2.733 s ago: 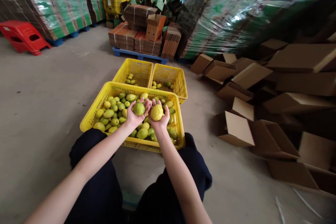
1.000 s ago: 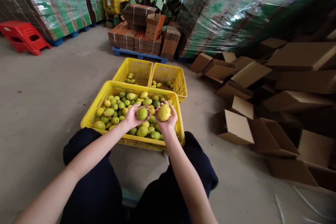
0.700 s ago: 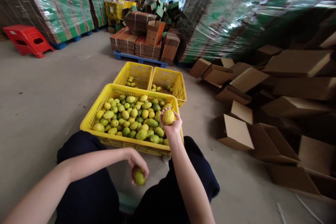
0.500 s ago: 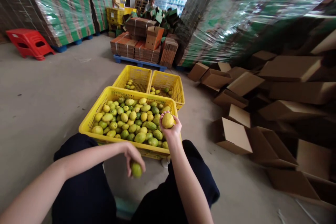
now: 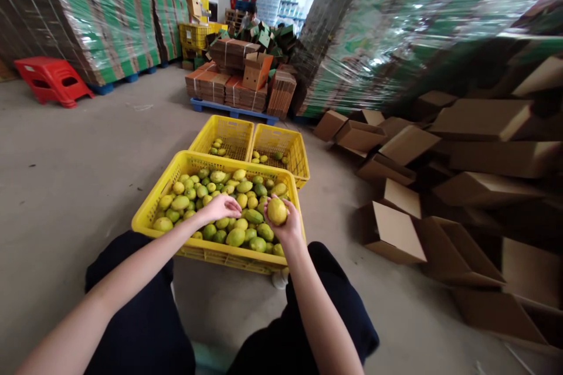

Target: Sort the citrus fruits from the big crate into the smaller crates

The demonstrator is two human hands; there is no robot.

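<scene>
A yellow lemon [image 5: 277,211] rests in my right hand [image 5: 288,225], palm up with the fingers curled round it, above the right side of the large yellow crate [image 5: 145,211]. My left hand [image 5: 223,207] hovers over the middle of that crate, palm down and fingers stretched forward. No fruit shows in the left hand, though its underside is hidden. Below and around both hands lie many yellow and green lemons [image 5: 236,237], filling the crate well up its walls.
Behind stand two smaller yellow crates, a left one [image 5: 200,139] and a right one [image 5: 303,155], each holding several lemons. Open cardboard boxes [image 5: 393,234] pile up at right. Flattened cartons [image 5: 204,83] sit on a blue pallet [image 5: 229,111]. A red stool [image 5: 53,79] stands at left.
My left hand has risen from between my knees to above the large crate. The green lemon it held no longer shows in it. My right hand still holds its lemon, slightly lower.
</scene>
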